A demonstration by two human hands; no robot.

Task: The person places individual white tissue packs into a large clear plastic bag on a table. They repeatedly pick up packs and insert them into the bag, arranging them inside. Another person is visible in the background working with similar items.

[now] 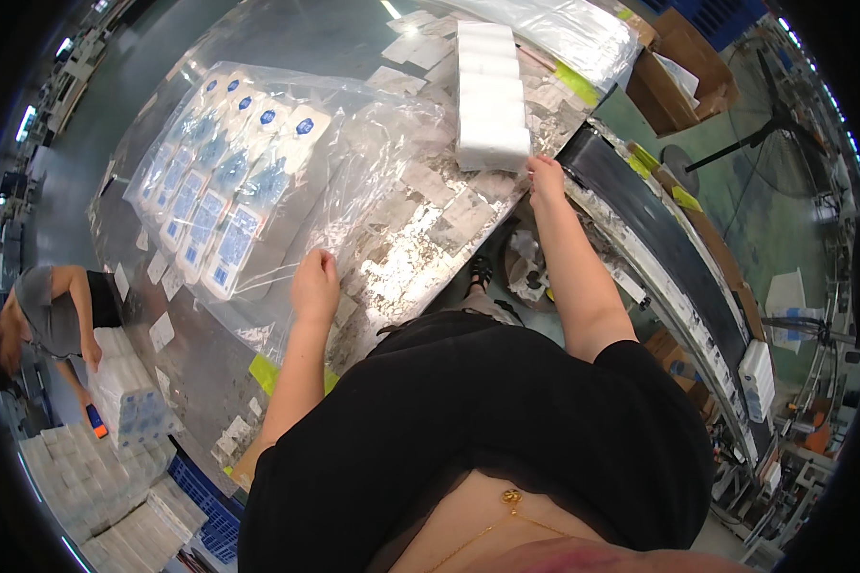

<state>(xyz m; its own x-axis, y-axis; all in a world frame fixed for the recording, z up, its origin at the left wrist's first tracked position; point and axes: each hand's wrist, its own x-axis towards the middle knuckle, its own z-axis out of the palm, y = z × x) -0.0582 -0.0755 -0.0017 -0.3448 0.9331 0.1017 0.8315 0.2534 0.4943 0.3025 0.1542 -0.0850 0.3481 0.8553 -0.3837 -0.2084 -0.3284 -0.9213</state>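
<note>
My left hand [315,286] is at the open end of a large clear plastic bag [373,157]; its fingers are curled, and whether they pinch the film cannot be told. Inside the bag lie rows of white packs with blue print [233,243]. My right hand [547,177] touches the near right corner of a row of white wrapped packs [491,93], which stands at the table's right side. Both the bag and the row rest on a worn metal table [430,215] patched with tape and scraps.
Right of the table runs a black conveyor belt [659,208] carrying a white pack [757,379]. Clear plastic film [580,29] lies at the far edge, near an open cardboard box [677,79] and a fan [774,129]. At left, a co-worker [57,308] handles a wrapped bundle [125,387] above stacked packs [79,480].
</note>
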